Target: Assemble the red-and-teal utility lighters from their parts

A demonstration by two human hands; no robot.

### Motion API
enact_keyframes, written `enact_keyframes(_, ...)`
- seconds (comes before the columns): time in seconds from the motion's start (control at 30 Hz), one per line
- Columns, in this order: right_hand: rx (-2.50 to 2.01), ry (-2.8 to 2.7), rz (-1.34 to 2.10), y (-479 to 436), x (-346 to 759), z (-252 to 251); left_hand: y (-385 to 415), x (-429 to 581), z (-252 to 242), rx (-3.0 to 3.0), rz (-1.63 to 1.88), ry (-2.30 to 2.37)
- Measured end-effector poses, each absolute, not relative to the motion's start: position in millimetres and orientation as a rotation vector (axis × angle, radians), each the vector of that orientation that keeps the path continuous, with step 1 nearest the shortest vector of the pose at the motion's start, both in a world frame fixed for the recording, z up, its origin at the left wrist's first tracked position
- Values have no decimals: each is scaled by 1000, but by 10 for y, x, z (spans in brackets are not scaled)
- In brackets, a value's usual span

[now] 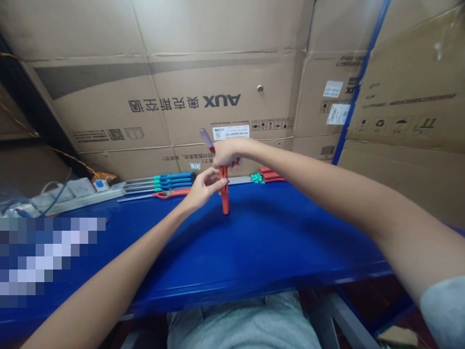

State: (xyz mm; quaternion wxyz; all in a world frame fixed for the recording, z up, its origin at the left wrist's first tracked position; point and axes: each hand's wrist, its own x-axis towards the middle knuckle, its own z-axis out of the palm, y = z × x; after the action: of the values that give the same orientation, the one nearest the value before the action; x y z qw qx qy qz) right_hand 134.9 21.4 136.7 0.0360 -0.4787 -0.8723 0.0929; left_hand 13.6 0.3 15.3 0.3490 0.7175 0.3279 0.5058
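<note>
While pinching an orange handle (225, 201) between thumb and fingers of the left hand (206, 186), clasping a purple-handled tool (206, 137) in the right hand (228, 154), just above, nearer the upper end. Holding the long axis near upright, lower end toward tabletop (276, 247); cannot tell whether touching. Farther out, along tabletop's back edge: leftward, blue-handled rods (177, 181) behind one orange-handled rod (174, 193); rightward, red handles (271, 175).

Left tool pile (176, 181), right tool pile (257, 178) on table (254, 242), held tool (225, 201) between, cardboard (181, 77) behind, power strip (85, 203) far left
</note>
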Motion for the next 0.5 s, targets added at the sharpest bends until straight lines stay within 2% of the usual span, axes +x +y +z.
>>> enact_keyframes(0.2, -1509, -2645, 209, 299, 1013, 1283, 75, 85, 90, 1554, 1315, 842)
enact_keyframes(0.43, -1241, -2545, 645, 587, 1121, 1193, 120, 61, 58, 1488, 1268, 789)
enact_keyframes(0.5, -1327, -2602, 731, 573, 1183, 1211, 120, 46, 62, 1491, 1257, 770)
